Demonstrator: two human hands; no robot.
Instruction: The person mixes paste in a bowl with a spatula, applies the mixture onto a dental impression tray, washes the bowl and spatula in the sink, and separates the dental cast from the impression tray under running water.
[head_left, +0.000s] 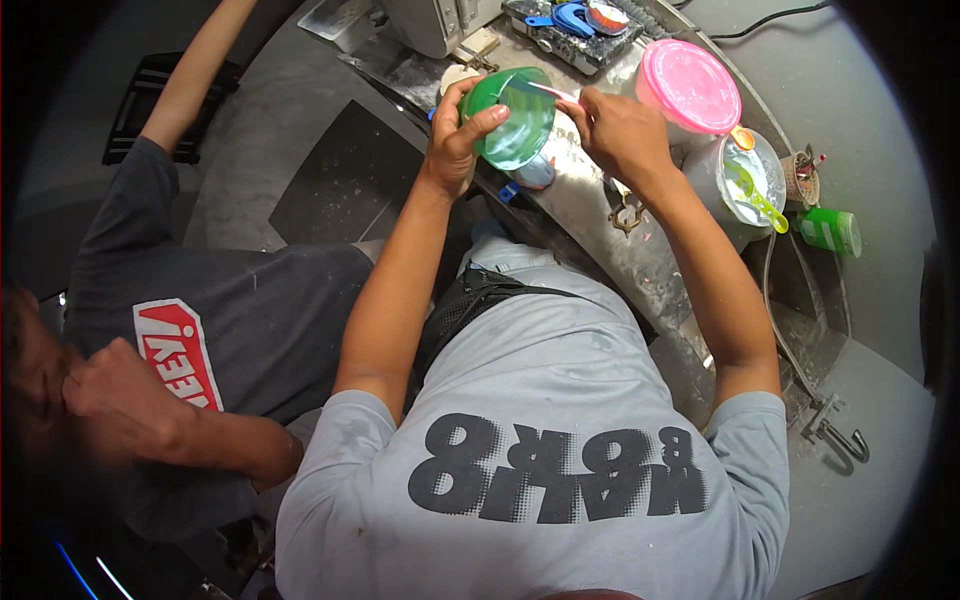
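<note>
My left hand (455, 145) grips a green mixing bowl (522, 135) by its side, thumb across the outer wall, and the bowl is tilted over the bench edge. Between the fingers of my right hand (625, 135) is a slim pinkish spatula (553, 92). Its far end reaches into the bowl's mouth, where the contents are hard to make out. Just below the bowl, a rounded whitish and blue piece (535, 172) sits at the bench edge, partly covered.
Right of my hand stand a pink-lidded tub (690, 85), a white powder tub (735, 205) with green and orange scoops, and a green container (832, 231). Blue dental trays (572, 18) lie at the back. A person in a dark shirt (240, 300) is close on my left.
</note>
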